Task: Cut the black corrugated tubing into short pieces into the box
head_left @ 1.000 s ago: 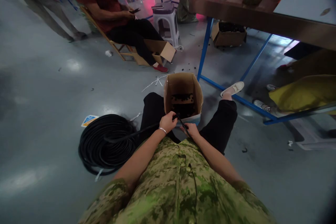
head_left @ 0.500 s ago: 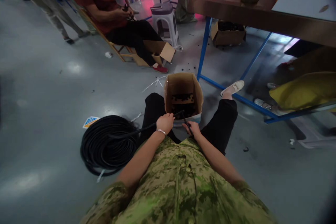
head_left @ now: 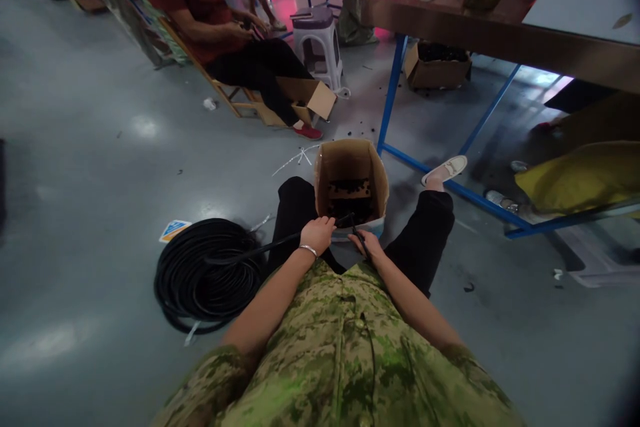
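My left hand (head_left: 318, 235) is closed around a black hose (head_left: 280, 242), whose end sticks out past the fingers over the near rim of a cardboard box (head_left: 383, 180). That hose runs back to a large black coil (head_left: 210, 273) on the floor at my left. In my right hand (head_left: 369, 243) is a slim dark hand tool (head_left: 361, 237), gripped by its handle; its exact kind is too small to tell. The tool's tip is at the hose end. Small black pieces (head_left: 347, 207) lie inside the box, between my knees.
A blue-framed table (head_left: 450, 23) stands ahead to the right, a filled carton (head_left: 440, 70) beneath it. Ahead left sits a person in red (head_left: 185, 7) beside an open carton (head_left: 320, 100) and a plastic stool (head_left: 320, 47). Another person's yellow garment (head_left: 580, 173) shows at right.
The view has shifted slightly. Both hands keep their hold near the box rim, and the tool's tip stays at the hose end. The seated person's hands have shifted.
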`<state>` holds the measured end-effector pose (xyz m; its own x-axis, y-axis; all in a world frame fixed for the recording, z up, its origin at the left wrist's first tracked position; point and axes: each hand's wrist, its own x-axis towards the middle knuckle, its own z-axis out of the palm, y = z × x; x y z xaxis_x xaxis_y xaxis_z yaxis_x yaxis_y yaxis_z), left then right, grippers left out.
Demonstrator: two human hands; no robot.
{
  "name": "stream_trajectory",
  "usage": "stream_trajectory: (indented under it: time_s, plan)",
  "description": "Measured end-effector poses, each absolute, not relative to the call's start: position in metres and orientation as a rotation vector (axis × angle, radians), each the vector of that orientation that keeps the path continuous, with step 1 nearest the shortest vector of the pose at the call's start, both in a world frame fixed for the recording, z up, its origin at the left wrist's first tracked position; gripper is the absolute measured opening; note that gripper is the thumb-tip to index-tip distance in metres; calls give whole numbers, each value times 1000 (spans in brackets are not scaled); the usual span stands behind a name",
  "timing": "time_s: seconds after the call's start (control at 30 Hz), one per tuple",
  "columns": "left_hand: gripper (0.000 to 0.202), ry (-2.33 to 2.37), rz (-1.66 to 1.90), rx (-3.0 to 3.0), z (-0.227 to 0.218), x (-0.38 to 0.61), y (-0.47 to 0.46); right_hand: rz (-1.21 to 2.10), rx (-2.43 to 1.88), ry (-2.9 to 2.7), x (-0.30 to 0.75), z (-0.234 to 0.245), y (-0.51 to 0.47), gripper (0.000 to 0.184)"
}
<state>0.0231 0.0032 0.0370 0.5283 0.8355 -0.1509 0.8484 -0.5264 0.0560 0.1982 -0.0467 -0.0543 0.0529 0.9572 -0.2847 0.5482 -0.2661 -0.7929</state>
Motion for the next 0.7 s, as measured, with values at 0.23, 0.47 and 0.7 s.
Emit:
stream_trajectory:
  time_s: [0.23, 0.47, 0.7]
  plan:
    - [30, 1508, -190, 2659, 32, 24, 3, 1087, -1870, -1506, 199, -48, -49, 41]
    - [30, 1515, -234, 2669, 29, 25, 5, 880, -1999, -1620, 196, -53, -47, 43]
    - [30, 1524, -233, 2674, 29, 26, 6, 1132, -1910, -1455, 196, -58, -45, 41]
